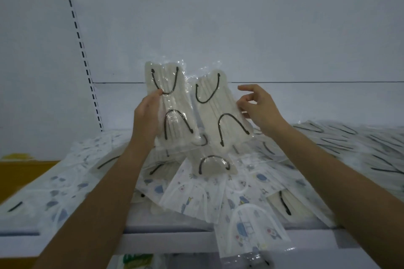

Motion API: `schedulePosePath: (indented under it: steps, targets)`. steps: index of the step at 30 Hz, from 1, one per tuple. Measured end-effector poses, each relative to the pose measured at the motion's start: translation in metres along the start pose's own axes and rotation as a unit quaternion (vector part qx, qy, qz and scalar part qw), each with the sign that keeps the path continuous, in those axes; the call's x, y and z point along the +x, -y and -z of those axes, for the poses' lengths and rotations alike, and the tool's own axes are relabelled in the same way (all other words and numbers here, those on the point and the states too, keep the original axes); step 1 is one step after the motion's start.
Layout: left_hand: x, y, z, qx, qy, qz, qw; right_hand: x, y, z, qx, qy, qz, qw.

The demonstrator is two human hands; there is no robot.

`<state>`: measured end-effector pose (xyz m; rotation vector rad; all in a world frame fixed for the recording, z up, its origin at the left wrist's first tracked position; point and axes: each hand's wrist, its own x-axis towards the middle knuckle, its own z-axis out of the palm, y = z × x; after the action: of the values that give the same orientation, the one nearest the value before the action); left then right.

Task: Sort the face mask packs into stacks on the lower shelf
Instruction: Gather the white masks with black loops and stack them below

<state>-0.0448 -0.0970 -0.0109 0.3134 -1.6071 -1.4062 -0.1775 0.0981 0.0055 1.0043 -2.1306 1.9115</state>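
Observation:
Two clear packs of cream masks with black ear loops stand upright over the shelf. My left hand (147,113) grips the left pack (172,107) along its left edge. At the right edge of the right pack (218,109), my right hand (256,107) pinches it with thumb and curled fingers, index finger raised. A third cream pack (213,165) lies flat below them on the heap. Packs of white masks with blue prints (194,199) cover the middle and left of the shelf.
The white shelf (135,238) has a front lip; one printed pack (251,231) hangs over it. Several cream packs (349,144) lie spread at the right. A slotted upright (83,50) runs up the back wall at left. A yellow-brown surface (19,172) shows far left.

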Motion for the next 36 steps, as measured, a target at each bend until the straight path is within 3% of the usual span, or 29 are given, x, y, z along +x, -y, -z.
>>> schedulePosePath:
  steps: [6, 12, 15, 17, 19, 21, 24, 28, 33, 36]
  targets:
    - [-0.004, 0.006, -0.006, 0.026, 0.079, -0.012, 0.996, 0.0, 0.024, -0.03, 0.04, -0.047, 0.008, 0.998]
    - [-0.002, 0.007, -0.012, 0.056, 0.036, -0.065, 0.996, -0.005, 0.035, -0.073, 0.066, -0.027, -0.029, 0.997]
    - [0.005, 0.003, -0.011, 0.036, 0.028, -0.097, 0.994, -0.002, 0.03, -0.067, -0.022, -0.038, -0.033, 0.999]
    - [0.014, -0.003, -0.012, 0.053, 0.034, -0.15, 0.987, -0.001, 0.023, -0.054, -0.111, -0.007, -0.08, 0.991]
    - [0.025, -0.015, -0.016, 0.082, 0.036, -0.175, 0.981, -0.009, 0.02, -0.044, -0.199, 0.084, -0.154, 0.964]
    - [0.036, -0.029, -0.018, 0.11, 0.037, -0.172, 0.978, -0.023, 0.02, -0.043, -0.306, 0.189, -0.196, 0.912]
    - [0.047, -0.043, -0.016, 0.122, 0.039, -0.16, 0.979, -0.038, 0.011, -0.049, -0.41, 0.249, -0.177, 0.859]
    - [0.042, -0.042, 0.01, 0.121, 0.049, -0.161, 0.978, -0.041, 0.0, -0.053, -0.386, 0.239, -0.17, 0.875]
    - [0.031, -0.014, 0.051, 0.121, 0.046, -0.141, 0.981, -0.034, -0.005, -0.049, -0.225, 0.164, -0.162, 0.947]
    - [0.028, 0.001, 0.069, 0.136, 0.039, -0.13, 0.981, -0.034, -0.007, -0.048, -0.213, 0.17, -0.141, 0.952]
